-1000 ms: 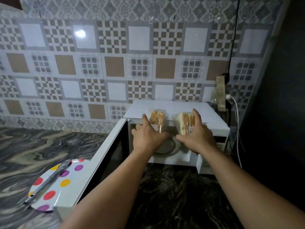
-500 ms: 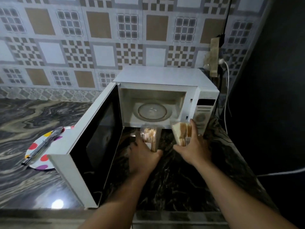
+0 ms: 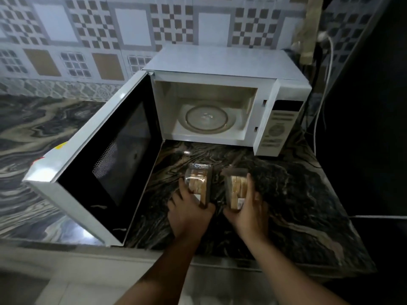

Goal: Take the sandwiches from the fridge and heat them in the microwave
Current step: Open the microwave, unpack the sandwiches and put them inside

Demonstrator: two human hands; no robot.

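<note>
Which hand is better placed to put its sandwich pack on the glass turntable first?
Probably the right hand: the open white door flanks the left hand, while the right has a clearer approach to the glass turntable.

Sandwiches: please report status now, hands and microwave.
Left hand grips one clear-plastic sandwich pack; right hand grips the other. Both low over dark marble counter. White microwave open, glass turntable bare. Nothing in the way.
</note>
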